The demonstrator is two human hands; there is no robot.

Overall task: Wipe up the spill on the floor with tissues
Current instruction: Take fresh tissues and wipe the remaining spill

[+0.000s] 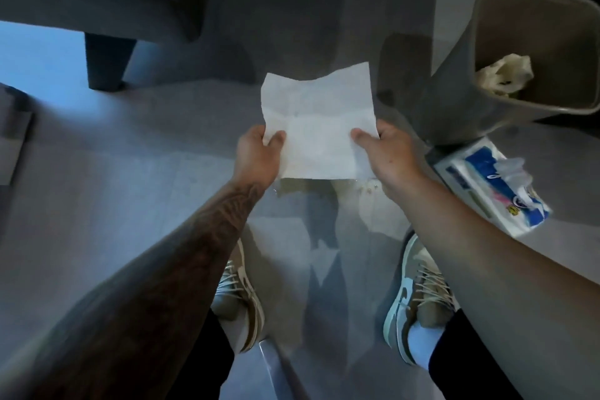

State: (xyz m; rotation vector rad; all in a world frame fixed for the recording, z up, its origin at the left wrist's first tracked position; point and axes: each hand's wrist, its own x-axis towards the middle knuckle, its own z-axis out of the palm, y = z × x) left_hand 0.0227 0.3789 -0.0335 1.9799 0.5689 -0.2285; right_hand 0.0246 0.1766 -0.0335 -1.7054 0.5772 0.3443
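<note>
Both arms are out over the smooth grey floor, and between them hangs a thin white paper tissue, opened flat with its fold creases showing. The left hand pinches the sheet's near left edge, thumb on top. The right hand pinches the near right edge the same way, so each hand is grasping the tissue and neither is free. Just past the sheet's lower edge lies the spill, a pale yellowish wet patch with small droplets round it, on the floor ahead of the tan-and-grey laced trainers. Off to the right sits a blue-and-white soft pack of tissues with a sheet poking out, and just beside it a grey plastic waste bin holding crumpled stained paper. This looks like the readying step: a fresh sheet spread out, not yet laid on the wet. The next move calls for lowering it flat onto the patch, pressing down, then drawing it inward so the liquid isn't pushed wider. A sheet this thin will likely soak fast and tear if dragged hard.
</note>
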